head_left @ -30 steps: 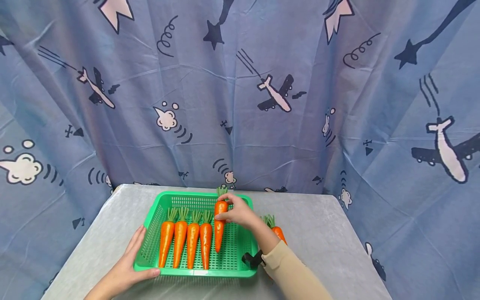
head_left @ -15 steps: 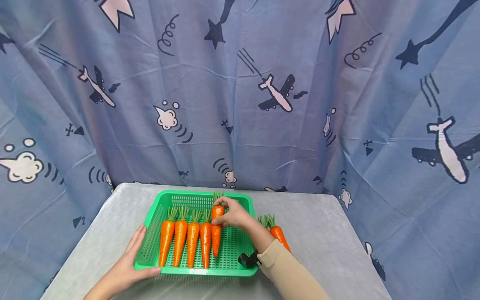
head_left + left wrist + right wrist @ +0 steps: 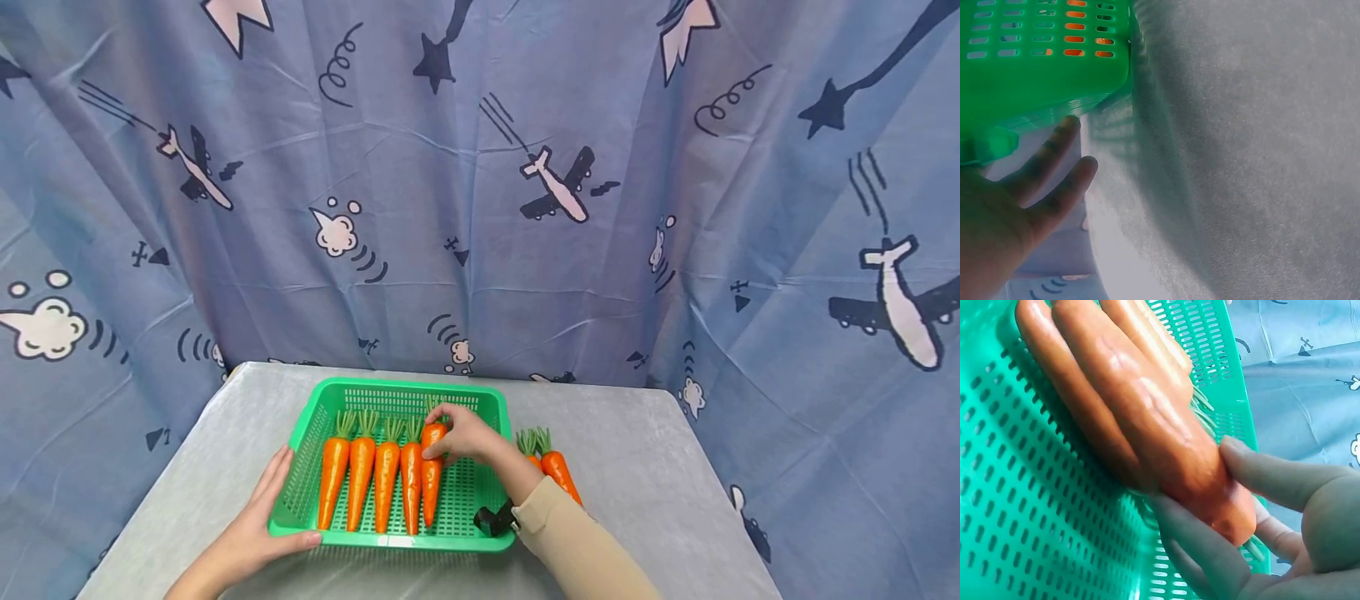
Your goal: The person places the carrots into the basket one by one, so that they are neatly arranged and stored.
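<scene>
A green plastic basket (image 3: pixel 408 542) with slotted walls stands on the table, and several orange carrots (image 3: pixel 386 483) lie in it side by side, leafy stubs pointing away. My right hand (image 3: pixel 465 433) pinches another carrot (image 3: pixel 431 496) near its thick stem end, at the right end of that row; the right wrist view shows thumb and fingers on both sides of this carrot (image 3: pixel 1141 409). My left hand (image 3: pixel 251 529) touches the basket's near left corner, thumb along the front rim and straight fingers by the left side. In the left wrist view those fingers (image 3: pixel 1063 187) extend beside the basket wall.
More carrots (image 3: pixel 558 475) lie on the table right of the basket, partly hidden behind the right forearm. A black strap piece (image 3: pixel 492 522) at the right wrist hangs over the basket's right part. A blue printed curtain (image 3: pixel 480 250) stands behind the grey-covered table (image 3: pixel 637 467).
My right hand has lowered the carrot and brought it toward the near side and slightly left, close against the row. The left hand stays at the basket's corner.
</scene>
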`<state>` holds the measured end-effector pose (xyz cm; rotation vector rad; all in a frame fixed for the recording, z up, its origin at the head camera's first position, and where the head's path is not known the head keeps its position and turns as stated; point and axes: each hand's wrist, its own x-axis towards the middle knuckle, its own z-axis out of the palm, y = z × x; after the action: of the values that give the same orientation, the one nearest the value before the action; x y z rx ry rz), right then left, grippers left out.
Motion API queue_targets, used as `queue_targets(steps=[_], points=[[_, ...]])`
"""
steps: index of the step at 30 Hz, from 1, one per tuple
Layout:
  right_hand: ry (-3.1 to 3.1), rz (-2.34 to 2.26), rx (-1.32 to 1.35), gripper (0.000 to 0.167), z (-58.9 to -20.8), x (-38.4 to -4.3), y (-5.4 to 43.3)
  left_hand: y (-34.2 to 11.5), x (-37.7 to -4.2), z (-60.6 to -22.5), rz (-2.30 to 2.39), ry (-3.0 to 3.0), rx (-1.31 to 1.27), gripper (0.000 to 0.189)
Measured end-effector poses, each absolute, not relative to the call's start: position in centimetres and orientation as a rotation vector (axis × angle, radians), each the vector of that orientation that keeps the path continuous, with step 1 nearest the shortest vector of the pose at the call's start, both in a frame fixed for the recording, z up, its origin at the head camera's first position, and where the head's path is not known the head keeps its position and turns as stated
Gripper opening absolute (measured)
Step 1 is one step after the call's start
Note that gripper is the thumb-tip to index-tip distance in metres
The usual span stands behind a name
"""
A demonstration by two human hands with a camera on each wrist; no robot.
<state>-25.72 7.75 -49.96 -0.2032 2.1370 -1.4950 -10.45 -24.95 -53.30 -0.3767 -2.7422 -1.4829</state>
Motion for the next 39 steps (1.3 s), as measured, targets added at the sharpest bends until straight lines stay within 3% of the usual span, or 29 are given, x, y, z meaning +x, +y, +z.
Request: queue_targets(steps=[24, 39], points=[[2.100, -1.382, -0.144, 0.044, -52.0, -25.5, 7.8, -25.1, -10.6, -53.6, -1.469, -2.743, -0.377, 0.122], [2.171, -1.323, -0.151, 0.047, -50.5, -25.3, 8.0, -25.0, -10.6, -53.6, -1.485, -2.741, -0.375, 0.121]])
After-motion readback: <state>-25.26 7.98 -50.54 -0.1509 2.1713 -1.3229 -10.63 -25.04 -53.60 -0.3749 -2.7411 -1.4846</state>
